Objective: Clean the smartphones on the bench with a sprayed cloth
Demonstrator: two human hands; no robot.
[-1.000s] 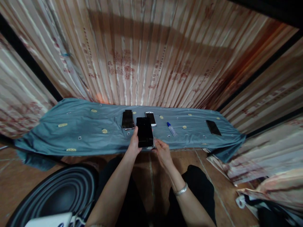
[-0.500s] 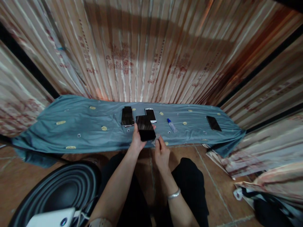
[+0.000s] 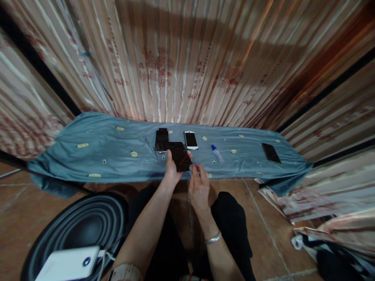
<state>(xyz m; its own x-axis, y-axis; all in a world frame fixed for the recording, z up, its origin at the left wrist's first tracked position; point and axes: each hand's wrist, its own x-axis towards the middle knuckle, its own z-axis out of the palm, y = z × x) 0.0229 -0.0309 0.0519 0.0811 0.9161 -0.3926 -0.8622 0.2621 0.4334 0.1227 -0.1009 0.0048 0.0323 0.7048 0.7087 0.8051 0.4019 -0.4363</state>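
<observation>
Teal cloth (image 3: 102,152) | L grip (image 3: 172,170) holding blk phone (image 3: 180,157) | R grip (image 3: 199,188) pinching gray bit (image 3: 191,168) @ corner (blurry)

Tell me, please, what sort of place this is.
Probably a curtained-off corner of a home: printed curtains hang behind and beside a narrow, cloth-draped table, with tiled floor below.

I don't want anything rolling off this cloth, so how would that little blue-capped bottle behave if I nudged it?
The blue-capped bottle lies on its side, so it might roll or slide a little, though the wrinkled teal cloth would probably slow it. Being small and slim, it's likely light. Its clear body looks like fairly stiff plastic.
</observation>
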